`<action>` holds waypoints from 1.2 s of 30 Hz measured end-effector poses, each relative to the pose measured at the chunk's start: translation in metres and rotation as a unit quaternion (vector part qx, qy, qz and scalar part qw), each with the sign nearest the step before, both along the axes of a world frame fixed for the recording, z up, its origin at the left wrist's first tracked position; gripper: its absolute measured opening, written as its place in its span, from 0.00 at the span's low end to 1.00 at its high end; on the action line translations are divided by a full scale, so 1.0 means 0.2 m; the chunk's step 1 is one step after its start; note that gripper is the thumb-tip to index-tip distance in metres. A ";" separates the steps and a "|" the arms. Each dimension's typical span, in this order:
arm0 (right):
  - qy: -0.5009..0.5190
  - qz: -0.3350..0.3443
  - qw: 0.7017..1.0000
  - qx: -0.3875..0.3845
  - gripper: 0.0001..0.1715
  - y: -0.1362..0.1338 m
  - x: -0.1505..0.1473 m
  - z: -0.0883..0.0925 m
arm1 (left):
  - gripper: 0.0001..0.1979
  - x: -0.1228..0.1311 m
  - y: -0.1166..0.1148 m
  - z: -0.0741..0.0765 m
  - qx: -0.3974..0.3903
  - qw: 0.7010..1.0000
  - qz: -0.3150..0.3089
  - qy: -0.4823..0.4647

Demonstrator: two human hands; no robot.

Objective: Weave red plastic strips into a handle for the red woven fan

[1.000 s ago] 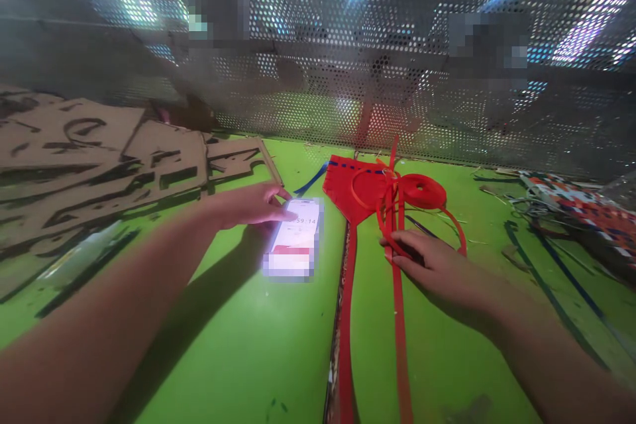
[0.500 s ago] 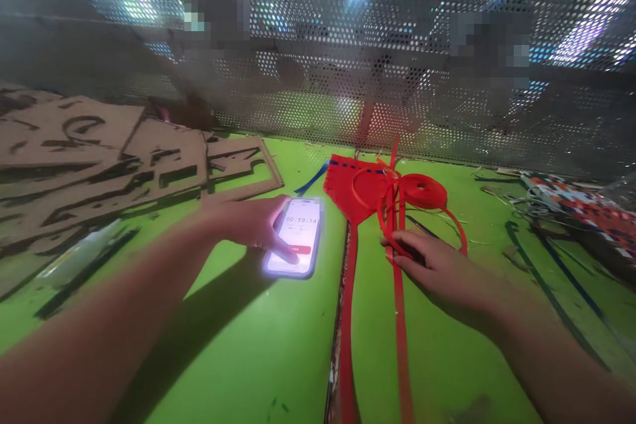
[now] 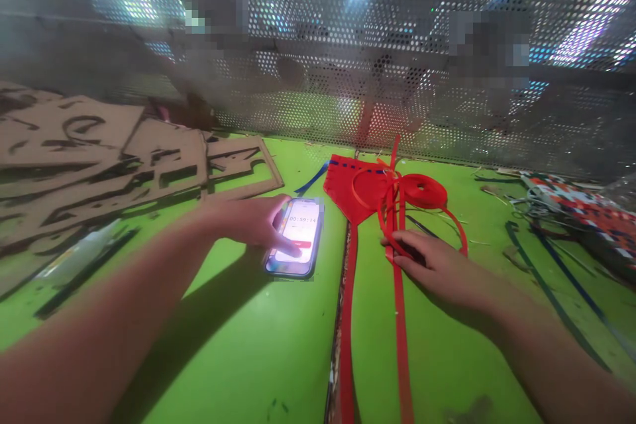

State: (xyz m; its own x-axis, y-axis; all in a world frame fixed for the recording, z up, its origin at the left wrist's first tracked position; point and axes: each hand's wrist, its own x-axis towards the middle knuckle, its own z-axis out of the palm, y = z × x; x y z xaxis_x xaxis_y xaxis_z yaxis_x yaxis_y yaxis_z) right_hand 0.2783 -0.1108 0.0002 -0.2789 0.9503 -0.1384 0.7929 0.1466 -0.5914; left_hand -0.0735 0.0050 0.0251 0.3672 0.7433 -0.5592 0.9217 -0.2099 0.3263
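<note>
A glowing smartphone (image 3: pixel 298 232) showing a timer lies flat on the green worktop (image 3: pixel 238 358) beneath the open left hand (image 3: pixel 248 222), one fingertip on its screen, while the curled right hand (image 3: pixel 437 265) seems to pinch a flat red plastic strap (image 3: pixel 400 344) to the phone's right.

A smartphone (image 3: pixel 301 225) lies flat near the far edge of the green table (image 3: pixel 258 371), its screen lit, just beside a long red plastic strap (image 3: pixel 401 344) looped and coiled at its far end
</note>
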 end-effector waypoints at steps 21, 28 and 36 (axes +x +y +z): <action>0.002 0.011 1.000 -0.003 0.15 0.00 0.00 0.00 | 0.60 -0.03 0.04 0.02 -0.035 0.998 0.026 -0.055; -0.002 0.010 1.000 -0.006 0.15 0.00 -0.01 0.01 | 0.64 0.01 0.00 0.02 0.001 1.000 -0.004 0.005; -0.006 0.017 1.000 -0.002 0.15 0.01 0.00 0.00 | 0.70 -0.01 -0.01 0.05 -0.002 0.999 -0.011 0.032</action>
